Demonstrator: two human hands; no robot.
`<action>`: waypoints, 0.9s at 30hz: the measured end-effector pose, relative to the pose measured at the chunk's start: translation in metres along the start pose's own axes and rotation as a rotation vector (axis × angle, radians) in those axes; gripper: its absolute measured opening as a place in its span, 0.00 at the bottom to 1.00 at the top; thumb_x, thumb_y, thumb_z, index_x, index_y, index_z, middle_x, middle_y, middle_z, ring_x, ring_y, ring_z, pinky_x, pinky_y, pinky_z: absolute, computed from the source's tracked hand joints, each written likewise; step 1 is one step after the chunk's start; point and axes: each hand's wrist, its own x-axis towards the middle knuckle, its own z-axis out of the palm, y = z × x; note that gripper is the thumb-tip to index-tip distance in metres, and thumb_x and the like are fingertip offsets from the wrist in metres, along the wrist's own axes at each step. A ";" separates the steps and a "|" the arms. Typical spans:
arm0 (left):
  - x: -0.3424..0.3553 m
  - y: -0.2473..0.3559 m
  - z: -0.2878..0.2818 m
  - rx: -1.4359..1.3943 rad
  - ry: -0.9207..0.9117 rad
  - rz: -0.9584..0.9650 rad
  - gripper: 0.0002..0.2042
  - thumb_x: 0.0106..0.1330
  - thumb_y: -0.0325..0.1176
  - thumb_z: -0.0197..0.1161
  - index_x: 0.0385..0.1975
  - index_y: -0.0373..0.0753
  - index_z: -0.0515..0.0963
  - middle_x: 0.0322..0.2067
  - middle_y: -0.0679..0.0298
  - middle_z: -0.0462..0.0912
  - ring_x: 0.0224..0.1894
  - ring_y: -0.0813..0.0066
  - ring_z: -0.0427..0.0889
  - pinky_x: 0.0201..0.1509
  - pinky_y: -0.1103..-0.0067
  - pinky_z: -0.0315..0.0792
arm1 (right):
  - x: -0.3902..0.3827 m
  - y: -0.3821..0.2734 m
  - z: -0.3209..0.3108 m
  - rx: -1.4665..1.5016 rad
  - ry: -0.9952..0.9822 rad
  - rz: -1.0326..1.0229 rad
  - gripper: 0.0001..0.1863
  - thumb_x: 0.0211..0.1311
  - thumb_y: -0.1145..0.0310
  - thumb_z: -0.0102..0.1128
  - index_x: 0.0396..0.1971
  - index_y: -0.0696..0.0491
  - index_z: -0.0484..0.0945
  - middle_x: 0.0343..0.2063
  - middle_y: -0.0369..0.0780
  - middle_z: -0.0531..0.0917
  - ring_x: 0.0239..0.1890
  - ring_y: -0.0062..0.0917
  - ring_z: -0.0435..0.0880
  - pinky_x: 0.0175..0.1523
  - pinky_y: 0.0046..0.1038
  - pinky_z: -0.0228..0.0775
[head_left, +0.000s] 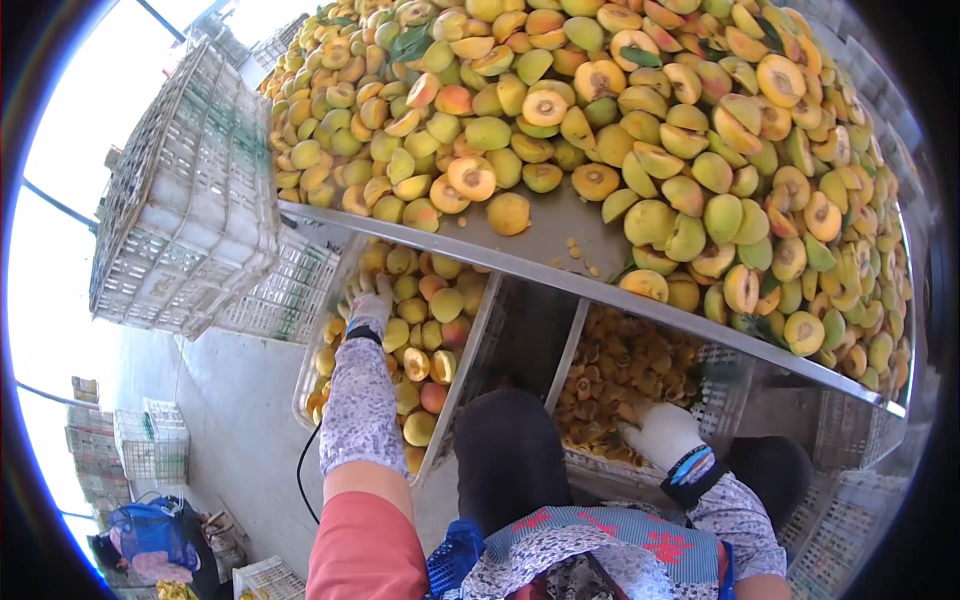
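Observation:
My left hand [369,308], in a pale glove, reaches into a crate of yellow peach halves [428,308] at the left, below the table. Its fingers look spread and lie on the fruit at the crate's far left. Some halves in that crate show hollow cut faces. My right hand [667,436], in a white glove, is over a crate of brown peach stones and scraps [618,365]. Its fingers are curled in toward the scraps; whether they hold anything is hidden. Heaped peach halves [600,80], several with stones in, cover the metal table [480,248] ahead.
The table's raised metal edge [590,291] runs above both crates. Stacked white plastic crates [200,200] stand at the left, with more crates [150,440] behind on the concrete floor [250,400]. A blue bag [150,535] lies at lower left. My knees [510,450] are between the crates.

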 end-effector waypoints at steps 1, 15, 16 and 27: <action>-0.003 0.007 -0.003 -0.168 0.170 -0.012 0.30 0.75 0.56 0.46 0.69 0.43 0.68 0.68 0.51 0.70 0.71 0.53 0.67 0.72 0.52 0.58 | -0.001 -0.003 -0.005 0.008 -0.002 0.018 0.22 0.67 0.49 0.55 0.52 0.45 0.83 0.39 0.46 0.87 0.41 0.44 0.86 0.46 0.44 0.78; -0.144 0.333 -0.219 -0.922 -0.211 0.696 0.37 0.68 0.63 0.58 0.60 0.31 0.74 0.48 0.42 0.84 0.56 0.52 0.81 0.61 0.67 0.72 | -0.028 -0.003 -0.032 0.117 0.100 -0.004 0.23 0.67 0.47 0.55 0.45 0.52 0.80 0.32 0.47 0.87 0.37 0.44 0.87 0.42 0.44 0.78; -0.146 0.351 -0.223 -0.831 -0.212 0.636 0.39 0.66 0.64 0.57 0.60 0.30 0.73 0.51 0.40 0.82 0.60 0.48 0.78 0.64 0.65 0.71 | -0.030 -0.002 -0.032 0.117 0.120 -0.015 0.23 0.67 0.47 0.55 0.45 0.52 0.80 0.32 0.47 0.87 0.37 0.44 0.87 0.42 0.44 0.78; -0.140 0.361 -0.170 -0.900 0.266 0.897 0.24 0.61 0.34 0.70 0.57 0.36 0.78 0.50 0.49 0.83 0.54 0.56 0.81 0.60 0.68 0.74 | -0.047 0.004 -0.043 0.181 0.349 -0.106 0.20 0.67 0.50 0.58 0.38 0.54 0.78 0.27 0.48 0.86 0.33 0.46 0.87 0.38 0.45 0.77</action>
